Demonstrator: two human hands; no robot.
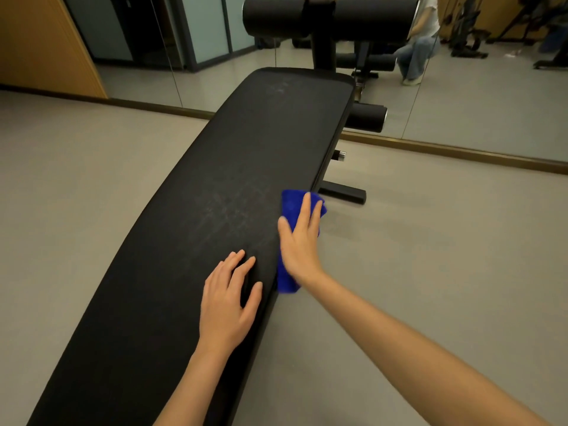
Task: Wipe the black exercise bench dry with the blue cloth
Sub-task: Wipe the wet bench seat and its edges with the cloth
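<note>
The long black exercise bench (pixel 215 186) runs from the lower left up to the top middle, its padded top showing faint smeared streaks. My right hand (pixel 299 238) presses the folded blue cloth (pixel 290 204) flat against the bench's right edge, fingers straight; part of the cloth hangs below my palm over the side. My left hand (pixel 229 298) rests flat on the bench top just left of it, fingers spread and relaxed, holding nothing.
Black foam roller pads (pixel 332 13) stand at the bench's far end, with a lower roller (pixel 367 118) and a floor foot (pixel 344 192) on the right. A wall mirror (pixel 461 96) with a brown base strip reflects a crouching person. Grey floor lies on both sides.
</note>
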